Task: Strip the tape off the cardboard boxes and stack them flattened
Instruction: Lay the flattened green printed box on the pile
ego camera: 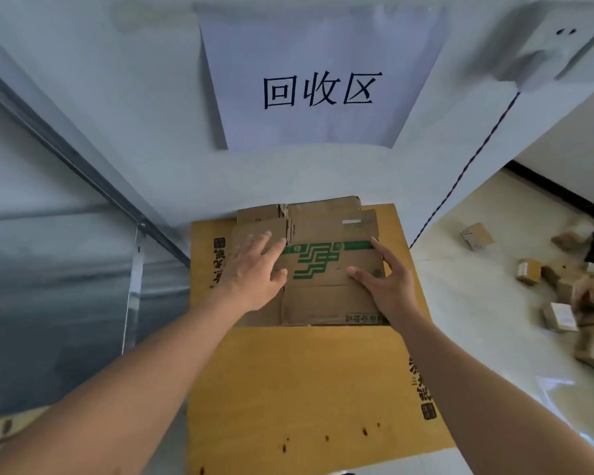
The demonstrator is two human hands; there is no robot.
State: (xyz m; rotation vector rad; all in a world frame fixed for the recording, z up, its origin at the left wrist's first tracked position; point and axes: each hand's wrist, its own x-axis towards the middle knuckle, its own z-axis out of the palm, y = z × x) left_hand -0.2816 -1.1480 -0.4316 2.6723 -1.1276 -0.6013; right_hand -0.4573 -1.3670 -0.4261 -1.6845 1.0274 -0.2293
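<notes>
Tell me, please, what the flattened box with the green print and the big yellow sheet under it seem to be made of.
The flattened brown box with green print looks like plain matte corrugated cardboard: dull brown face, fold creases, worn torn edges at the far flaps. The large yellow-orange flat sheet beneath it is probably cardboard too, smoother in finish, with dark printed characters and small stains; its edge is too blurred to confirm.

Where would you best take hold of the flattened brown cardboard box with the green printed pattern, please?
Probably by its two short side edges, coming from left and right: the flattened brown cardboard box with the green printed pattern lies flat on the stack, where the left hand and right hand already rest.
</notes>
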